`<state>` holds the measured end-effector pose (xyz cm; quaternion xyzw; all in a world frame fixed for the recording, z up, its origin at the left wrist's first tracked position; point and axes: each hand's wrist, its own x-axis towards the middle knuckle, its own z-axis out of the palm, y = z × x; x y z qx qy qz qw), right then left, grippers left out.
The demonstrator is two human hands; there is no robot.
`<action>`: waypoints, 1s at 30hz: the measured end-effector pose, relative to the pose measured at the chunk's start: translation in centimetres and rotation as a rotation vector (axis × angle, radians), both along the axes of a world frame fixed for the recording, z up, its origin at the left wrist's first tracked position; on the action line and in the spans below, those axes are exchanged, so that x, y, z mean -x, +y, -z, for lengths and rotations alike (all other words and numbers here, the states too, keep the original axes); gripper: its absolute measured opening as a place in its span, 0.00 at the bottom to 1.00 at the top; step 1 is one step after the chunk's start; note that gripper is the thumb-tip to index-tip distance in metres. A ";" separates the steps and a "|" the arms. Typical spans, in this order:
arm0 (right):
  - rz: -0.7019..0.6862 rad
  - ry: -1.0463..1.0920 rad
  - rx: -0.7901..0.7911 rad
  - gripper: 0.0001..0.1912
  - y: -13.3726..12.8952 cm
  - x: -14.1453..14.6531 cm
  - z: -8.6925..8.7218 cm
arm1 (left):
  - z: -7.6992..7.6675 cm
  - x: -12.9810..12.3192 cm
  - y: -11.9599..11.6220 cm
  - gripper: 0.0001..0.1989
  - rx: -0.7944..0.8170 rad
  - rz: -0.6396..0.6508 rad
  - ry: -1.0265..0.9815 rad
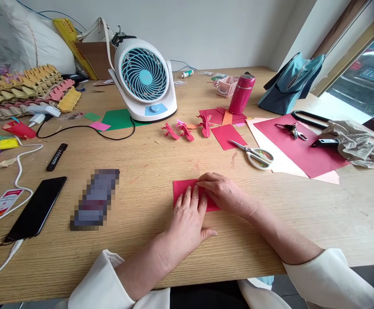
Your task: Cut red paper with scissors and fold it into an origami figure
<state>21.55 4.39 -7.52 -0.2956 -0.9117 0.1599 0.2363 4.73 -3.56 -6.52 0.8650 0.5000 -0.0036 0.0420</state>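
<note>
Head view, looking down on a pale wood-grain table [135, 240]. At the near side, about the middle from left to right, a flat, bright red piece of paper [179, 187] lies under both of the person's hands. The left hand [187, 219] is palm down with its fingers loosely spread on the paper and its thumb out toward the right; it grips nothing and seems to steady the paper against the table. The right hand [220, 189] is partly curled, its fingers close together and their tips on the paper's far right part, perhaps to press or line up an edge; its thumb is hidden, so whether it pinches the paper cannot be told.

Farther back stand three small red folded-paper figures [186, 131] in a row, apart from the hands, likely so they are not crushed. To their right lies a plain red paper square [230, 135], with silver scissors with white-and-green handles [260, 159] overlapping its near edge, within easy reach of the right hand. Farther right, a bunch of keys [292, 130] rests on a large dark-red sheet [318, 156], which may help hold it down. At the far left, a white-and-blue fan [146, 79] faces the near side.
</note>
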 end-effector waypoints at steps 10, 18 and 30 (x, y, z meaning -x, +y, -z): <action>-0.029 -0.013 0.005 0.18 0.0 -0.4 -0.4 | 0.0 1.0 -0.8 0.47 -0.002 0.040 0.018; -0.041 -0.001 0.006 0.21 0.1 -0.6 0.0 | 0.6 1.6 -1.6 0.48 -0.017 0.038 -0.009; -0.071 0.057 0.040 0.21 0.6 -0.7 0.0 | 0.3 2.0 -1.7 0.46 0.039 0.050 -0.074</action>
